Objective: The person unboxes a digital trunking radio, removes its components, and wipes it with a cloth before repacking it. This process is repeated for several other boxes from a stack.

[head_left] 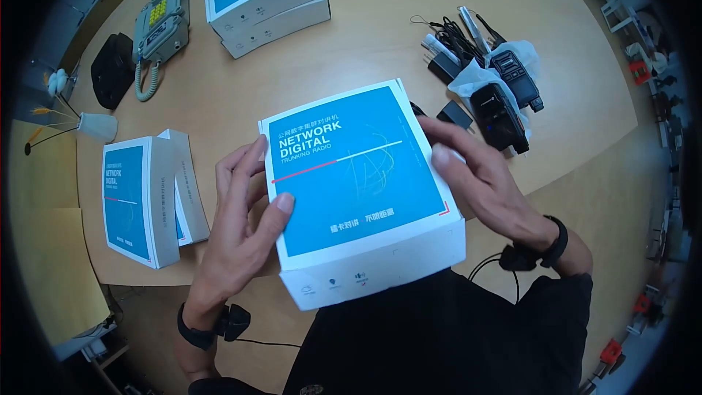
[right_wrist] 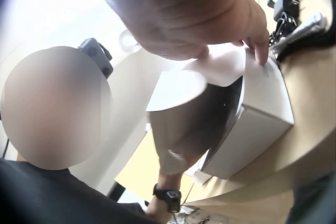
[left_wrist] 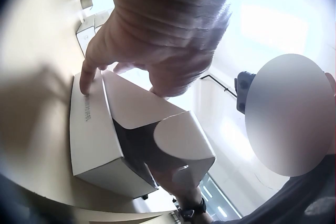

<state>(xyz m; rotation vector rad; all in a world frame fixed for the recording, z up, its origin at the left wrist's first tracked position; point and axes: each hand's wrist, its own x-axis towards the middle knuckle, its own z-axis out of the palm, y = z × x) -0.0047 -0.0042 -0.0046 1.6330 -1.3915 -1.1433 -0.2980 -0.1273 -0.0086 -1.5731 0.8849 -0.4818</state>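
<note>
A white box [head_left: 344,168] with a blue "Network Digital Trunking Radio" top is held in front of the body by the table's near edge. My left hand [head_left: 245,219] grips its left side, thumb on the top border and fingers along the wall. From the right, my right hand [head_left: 479,179] holds the opposite side, its thumb at the top edge. In the left wrist view the white box wall [left_wrist: 92,129] shows below the fingers, and the top looks glossy with dark reflections. The right wrist view shows fingertips [right_wrist: 261,53] on the other white wall. The box's underside is hidden.
Two similar boxes [head_left: 139,201] lean together at left; two more [head_left: 270,7] are stacked at the back. Right of the held box lie two handheld radios [head_left: 501,117] in plastic wrap, with black cables [head_left: 457,36]. A desk telephone [head_left: 161,22] and a white vase [head_left: 99,128] stand at left.
</note>
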